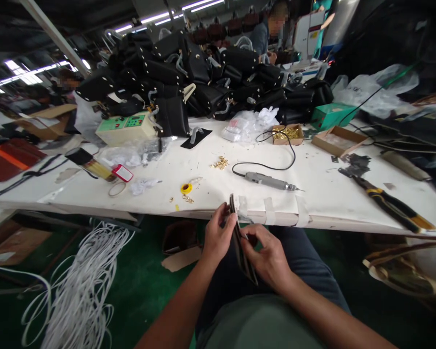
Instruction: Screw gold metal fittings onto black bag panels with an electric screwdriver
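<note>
A thin dark panel [244,261], perhaps leather, is held edge-on above my lap, just off the table's front edge. My left hand [218,236] is closed around its upper part, thumb on the near side. On the panel's right face, my right hand [271,257] is closed in a pinch with thumb and fingertips together. Something small and greyish shows at those fingertips, too small to name. Beyond the hands on the white table lie a grey electric screwdriver [271,181], a small pile of gold-coloured hardware [220,163] and a yellow tape roll [186,188].
Black handbags [203,72] are heaped along the back. A box of gold pieces [288,134] stands before them. Pliers [388,203] lie at right, a glue bottle [90,165] at left. White cords [83,286] hang below the table. A person [261,36] sits behind the heap.
</note>
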The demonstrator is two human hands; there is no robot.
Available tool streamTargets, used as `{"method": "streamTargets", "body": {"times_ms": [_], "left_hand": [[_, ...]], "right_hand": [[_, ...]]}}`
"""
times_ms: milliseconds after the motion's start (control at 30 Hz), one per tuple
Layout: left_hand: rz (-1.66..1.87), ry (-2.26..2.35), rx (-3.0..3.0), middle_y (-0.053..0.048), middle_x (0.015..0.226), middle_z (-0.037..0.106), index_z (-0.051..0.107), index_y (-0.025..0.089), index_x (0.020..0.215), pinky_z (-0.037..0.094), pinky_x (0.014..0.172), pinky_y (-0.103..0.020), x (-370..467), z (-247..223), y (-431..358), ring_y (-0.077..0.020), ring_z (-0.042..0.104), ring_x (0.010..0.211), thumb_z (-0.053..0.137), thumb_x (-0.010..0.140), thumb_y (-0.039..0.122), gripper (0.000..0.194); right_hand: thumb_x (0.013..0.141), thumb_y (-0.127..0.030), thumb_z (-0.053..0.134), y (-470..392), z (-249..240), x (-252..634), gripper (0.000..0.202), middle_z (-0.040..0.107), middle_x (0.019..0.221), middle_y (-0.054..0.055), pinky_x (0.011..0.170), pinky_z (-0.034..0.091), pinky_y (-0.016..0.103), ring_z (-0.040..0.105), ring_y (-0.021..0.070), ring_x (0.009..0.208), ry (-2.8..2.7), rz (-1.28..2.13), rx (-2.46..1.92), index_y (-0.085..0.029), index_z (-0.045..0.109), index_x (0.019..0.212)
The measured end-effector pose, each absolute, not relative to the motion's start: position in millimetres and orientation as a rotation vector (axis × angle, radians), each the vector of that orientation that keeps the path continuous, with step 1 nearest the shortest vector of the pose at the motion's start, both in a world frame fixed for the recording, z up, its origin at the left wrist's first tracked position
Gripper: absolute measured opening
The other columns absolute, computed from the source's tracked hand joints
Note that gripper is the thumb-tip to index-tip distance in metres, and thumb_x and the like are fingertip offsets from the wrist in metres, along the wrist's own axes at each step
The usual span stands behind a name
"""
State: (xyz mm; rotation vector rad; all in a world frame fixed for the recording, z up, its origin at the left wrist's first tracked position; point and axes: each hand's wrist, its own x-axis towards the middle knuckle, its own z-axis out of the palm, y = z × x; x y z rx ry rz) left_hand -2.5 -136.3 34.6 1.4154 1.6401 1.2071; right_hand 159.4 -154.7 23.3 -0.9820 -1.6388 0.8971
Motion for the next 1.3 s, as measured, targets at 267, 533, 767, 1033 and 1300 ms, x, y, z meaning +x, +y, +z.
{"method": "streamTargets", "body": {"times_ms": [267,533,767,1033,1300], "left_hand": [[1.379,1.505,0.768,-0.008,0.111,0.081,0.079,0.016,0.108,0.053,0.098,-0.035,9.7,61.5,-166.9,-0.0266,0.072,0.109,0.068,0.093,0.056,0.044],[1.304,1.387,0.874,-0.007,0.113,0.08,0.078,0.018,0.115,0.054,0.096,-0.033,11.7,60.7,-164.1,-0.027,0.072,0.107,0.065,0.095,0.058,0.047],[1.214,1.457,1.096,-0.006,0.112,0.08,0.078,0.02,0.118,0.053,0.093,-0.03,16.3,67.6,-167.9,-0.0247,0.071,0.102,0.057,0.101,0.056,0.045],[1.224,1.518,1.203,-0.006,0.116,0.079,0.077,0.023,0.121,0.053,0.095,-0.032,21.0,70.1,-168.5,-0.0262,0.071,0.104,0.053,0.104,0.051,0.041],[1.198,1.497,1.24,-0.006,0.116,0.078,0.076,0.023,0.123,0.052,0.097,-0.032,22.1,68.2,-167.4,-0.0257,0.07,0.105,0.051,0.105,0.047,0.039]], "right_hand": [[0.099,-0.013,0.061,-167.5,72.6,161.8,0.027,0.078,0.103,0.006,0.078,0.062,0.033,0.075,0.0207,0.089,-1.996,0.852,-0.653,-0.026,0.069,0.121],[0.095,-0.033,0.071,-111.6,80.4,190.2,0.018,0.073,0.094,0.006,0.061,0.056,0.03,0.069,0.0186,0.073,-1.851,0.783,-1.063,-0.024,0.075,0.11],[0.092,-0.03,0.074,-106.0,77.1,181.1,0.009,0.075,0.088,0.003,0.066,0.056,0.031,0.07,0.0194,0.076,-1.784,0.957,-1.075,-0.024,0.077,0.098],[0.088,-0.032,0.076,-100.7,79.5,179.1,0.013,0.074,0.092,0.003,0.068,0.051,0.032,0.068,0.0192,0.078,-1.763,0.945,-1.148,-0.023,0.075,0.097],[0.089,-0.023,0.077,-105.6,76.3,180.4,0.01,0.072,0.086,0.0,0.069,0.05,0.032,0.066,0.0171,0.075,-1.734,0.889,-1.064,-0.024,0.072,0.098]]}}
